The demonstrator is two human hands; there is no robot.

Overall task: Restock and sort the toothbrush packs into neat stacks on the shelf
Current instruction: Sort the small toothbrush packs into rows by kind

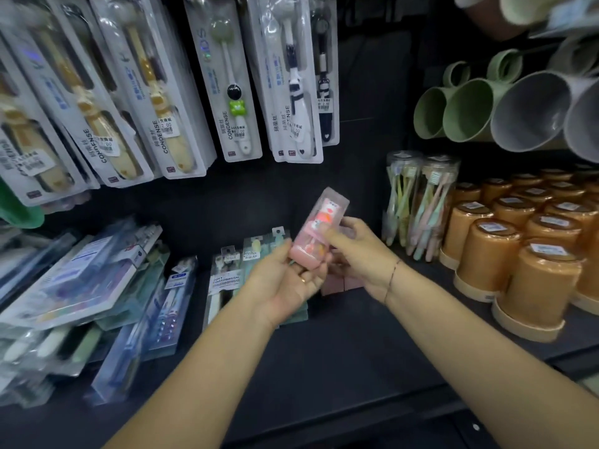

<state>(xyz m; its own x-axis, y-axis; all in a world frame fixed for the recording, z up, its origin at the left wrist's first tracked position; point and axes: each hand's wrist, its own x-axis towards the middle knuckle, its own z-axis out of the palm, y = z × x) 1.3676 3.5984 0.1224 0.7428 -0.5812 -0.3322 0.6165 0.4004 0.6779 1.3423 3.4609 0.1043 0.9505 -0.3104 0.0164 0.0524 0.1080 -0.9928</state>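
A small pink toothbrush pack [319, 226] with a cartoon figure is held tilted above the dark shelf [340, 345]. My left hand [282, 283] grips its lower end and my right hand [356, 254] holds its right side. Under my hands lie a "Soft Toothbrush" pack [223, 286] and pale green packs [256, 251]. More pink packs [340, 283] lie on the shelf below my right hand, partly hidden. To the left sits a loose, uneven pile of blue and clear toothbrush packs [97, 293].
Kids' toothbrush packs [233, 85] hang on the back wall above. Clear tubes of pastel toothbrushes [421, 205] stand at the right, beside rows of upturned orange cups [525, 254]. Green and grey mugs [486, 108] hang at the upper right.
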